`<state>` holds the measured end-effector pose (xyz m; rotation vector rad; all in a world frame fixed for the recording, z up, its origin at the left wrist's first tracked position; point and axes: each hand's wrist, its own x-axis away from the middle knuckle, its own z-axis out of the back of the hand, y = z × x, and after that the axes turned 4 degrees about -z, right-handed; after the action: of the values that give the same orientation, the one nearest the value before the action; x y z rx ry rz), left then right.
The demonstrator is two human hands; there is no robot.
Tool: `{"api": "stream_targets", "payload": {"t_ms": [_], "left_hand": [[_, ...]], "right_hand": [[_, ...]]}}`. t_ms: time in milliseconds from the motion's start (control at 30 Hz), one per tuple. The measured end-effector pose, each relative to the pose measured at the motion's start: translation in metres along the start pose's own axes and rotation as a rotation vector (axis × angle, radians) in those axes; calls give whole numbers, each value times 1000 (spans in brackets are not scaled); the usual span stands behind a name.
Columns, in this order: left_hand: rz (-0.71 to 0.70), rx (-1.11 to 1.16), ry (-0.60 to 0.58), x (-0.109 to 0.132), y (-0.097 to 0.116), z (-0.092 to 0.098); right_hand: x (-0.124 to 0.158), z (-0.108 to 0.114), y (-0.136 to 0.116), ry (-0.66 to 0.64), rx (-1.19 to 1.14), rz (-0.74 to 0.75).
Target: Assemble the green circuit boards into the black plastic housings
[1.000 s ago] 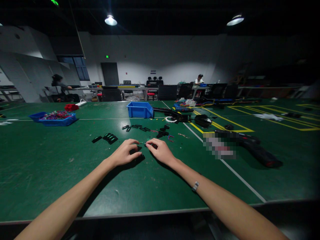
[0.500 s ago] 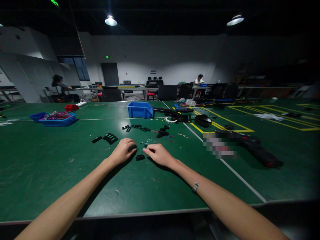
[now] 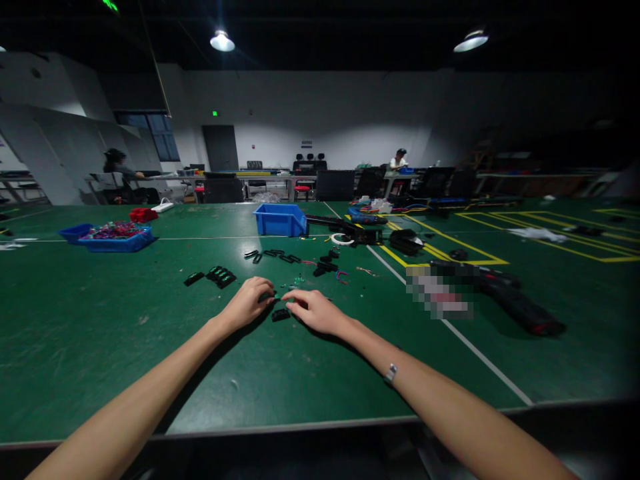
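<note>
My left hand (image 3: 252,299) is near the middle of the green table, fingers curled into a pinch. A small green piece (image 3: 277,297) shows at its fingertips, too small to name. Opposite it, my right hand (image 3: 320,311) has its index finger stretched to that piece, with the thumb apart and lower; I make out nothing held in it. Just below the fingertips lies a black plastic part (image 3: 281,315). Tiny green pieces (image 3: 299,281) are scattered beyond the hands. Left of them, several black housings with green boards (image 3: 221,276) lie grouped together.
Black frame-like parts (image 3: 273,255) and black pieces with wires (image 3: 326,265) lie farther back. Behind them is a blue bin (image 3: 281,220). Blue trays (image 3: 117,240) of coloured wires stand left. A dark power tool (image 3: 515,297) lies right. Two people sit at distant tables.
My right hand's index finger has extended leftward to the green piece at my left fingertips, and its thumb now sits apart. My left hand has barely moved.
</note>
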<state>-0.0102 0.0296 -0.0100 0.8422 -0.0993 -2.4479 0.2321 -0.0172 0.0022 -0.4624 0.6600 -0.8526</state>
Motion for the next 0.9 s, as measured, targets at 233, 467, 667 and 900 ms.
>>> {"api": "stream_targets", "payload": {"t_ms": [233,467,667,900], "left_hand": [[21,137,13,-5,18,6],[15,208,-25,-6,23,6],[-1,244,-28,-7,28,8],[5,287,-14,-7,30,8]], "right_hand": [[-2,-3,5,39,-101,-45],[-3,-3,6,48,-36,-5],[-2,-1,3,38,-36,5],[-2,0,0,25,-41,8]]}}
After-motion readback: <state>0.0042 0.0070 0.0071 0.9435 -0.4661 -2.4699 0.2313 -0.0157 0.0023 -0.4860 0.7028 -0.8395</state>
